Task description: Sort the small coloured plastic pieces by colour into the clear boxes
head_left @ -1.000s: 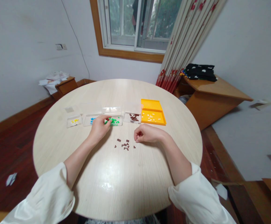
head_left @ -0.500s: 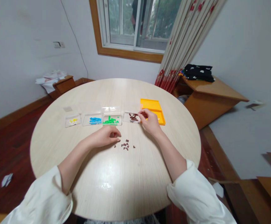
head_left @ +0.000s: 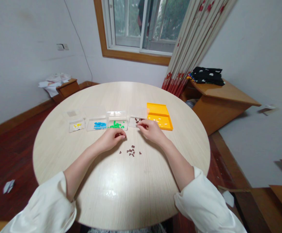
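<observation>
A small pile of dark brown pieces (head_left: 131, 151) lies on the round table (head_left: 121, 181) between my hands. My left hand (head_left: 112, 138) hovers just left of and above the pile, fingertips pinched together on a tiny brown piece. My right hand (head_left: 151, 130) is beyond the pile, its loosely curled fingers at the front edge of the clear tray with brown pieces (head_left: 135, 120); nothing shows in it. To the left stand clear trays of green pieces (head_left: 117, 124), blue pieces (head_left: 99, 124) and yellow pieces (head_left: 76, 125). An orange tray (head_left: 159, 116) with white pieces sits to the right.
A wooden desk (head_left: 218, 97) with dark folded clothes stands at the right by a curtain (head_left: 191, 45). A low cabinet with papers (head_left: 60, 85) is at the back left. A scrap of paper (head_left: 8, 186) lies on the dark wood floor.
My left hand went from the green tray down to the pile and pinched up a piece. My right hand went from beside the pile to the brown tray, then drew back a little.
</observation>
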`<state>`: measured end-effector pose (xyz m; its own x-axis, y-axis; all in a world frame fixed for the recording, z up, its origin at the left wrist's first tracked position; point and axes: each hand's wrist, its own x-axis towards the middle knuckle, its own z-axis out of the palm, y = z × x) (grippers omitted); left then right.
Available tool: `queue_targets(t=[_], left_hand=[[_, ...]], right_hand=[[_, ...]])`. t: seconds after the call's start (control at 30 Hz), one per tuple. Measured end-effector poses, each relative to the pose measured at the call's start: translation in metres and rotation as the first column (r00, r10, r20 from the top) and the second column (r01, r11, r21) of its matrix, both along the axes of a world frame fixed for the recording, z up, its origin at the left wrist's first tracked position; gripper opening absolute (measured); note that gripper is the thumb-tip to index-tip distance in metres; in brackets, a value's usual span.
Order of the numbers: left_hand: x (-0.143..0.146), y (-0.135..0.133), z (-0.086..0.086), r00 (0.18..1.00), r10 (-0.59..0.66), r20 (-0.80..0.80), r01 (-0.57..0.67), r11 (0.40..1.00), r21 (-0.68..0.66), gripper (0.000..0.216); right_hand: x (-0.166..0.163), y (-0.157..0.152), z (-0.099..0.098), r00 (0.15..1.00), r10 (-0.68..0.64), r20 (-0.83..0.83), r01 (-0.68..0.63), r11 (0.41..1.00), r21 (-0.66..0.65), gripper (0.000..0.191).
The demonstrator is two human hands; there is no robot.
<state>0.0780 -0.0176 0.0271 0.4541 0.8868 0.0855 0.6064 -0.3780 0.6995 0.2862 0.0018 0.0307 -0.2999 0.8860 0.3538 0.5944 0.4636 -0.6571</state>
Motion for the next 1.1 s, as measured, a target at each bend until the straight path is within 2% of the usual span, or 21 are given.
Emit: queue_targets(t=[0.1, 0.2, 0.37, 0.47, 0.57, 0.67, 0.77, 0.87, 0.97, 1.1], left_hand=[[0.004, 0.000, 0.001, 0.985, 0.094, 0.143, -0.092, 0.996, -0.020, 0.012], [0.009, 0.000, -0.001, 0.940, 0.157, 0.305, -0.132, 0.986, -0.099, 0.010], [0.015, -0.001, -0.004, 0.898, 0.198, 0.392, -0.149, 0.977, -0.151, 0.013], [0.016, -0.002, -0.004, 0.909, 0.176, 0.377, -0.140, 0.983, -0.121, 0.015], [0.015, -0.004, -0.003, 0.966, 0.092, 0.242, -0.093, 0.996, -0.008, 0.016], [0.015, -0.008, -0.004, 0.990, -0.093, 0.107, 0.084, 0.993, 0.082, 0.016], [0.015, -0.011, -0.009, 0.971, -0.235, 0.049, 0.231, 0.970, 0.076, 0.022], [0.016, -0.011, -0.013, 0.959, -0.284, 0.016, 0.283, 0.958, 0.048, 0.023], [0.016, -0.010, -0.013, 0.961, -0.276, 0.011, 0.275, 0.961, 0.041, 0.019], [0.018, -0.008, -0.010, 0.979, -0.200, 0.037, 0.198, 0.978, 0.060, 0.015]], right_hand=[[-0.007, -0.006, 0.000, 0.992, 0.125, 0.003, -0.124, 0.990, -0.062, 0.013], [-0.016, -0.011, -0.002, 0.973, 0.216, -0.080, -0.223, 0.971, -0.088, 0.021], [-0.024, -0.015, -0.004, 0.957, 0.259, -0.127, -0.266, 0.963, -0.042, 0.011], [-0.022, -0.012, -0.003, 0.970, 0.205, -0.132, -0.206, 0.978, 0.006, 0.009], [-0.014, -0.003, -0.004, 0.987, 0.035, -0.155, -0.023, 0.996, 0.082, 0.009], [-0.003, 0.006, -0.006, 0.971, -0.171, -0.166, 0.193, 0.973, 0.125, 0.013], [0.005, 0.013, -0.008, 0.952, -0.276, -0.136, 0.293, 0.947, 0.133, 0.019], [0.008, 0.015, -0.009, 0.950, -0.299, -0.092, 0.308, 0.944, 0.115, 0.028], [0.006, 0.014, -0.009, 0.956, -0.286, -0.063, 0.291, 0.951, 0.102, 0.032], [0.000, 0.008, -0.005, 0.983, -0.151, -0.107, 0.159, 0.984, 0.075, 0.027]])
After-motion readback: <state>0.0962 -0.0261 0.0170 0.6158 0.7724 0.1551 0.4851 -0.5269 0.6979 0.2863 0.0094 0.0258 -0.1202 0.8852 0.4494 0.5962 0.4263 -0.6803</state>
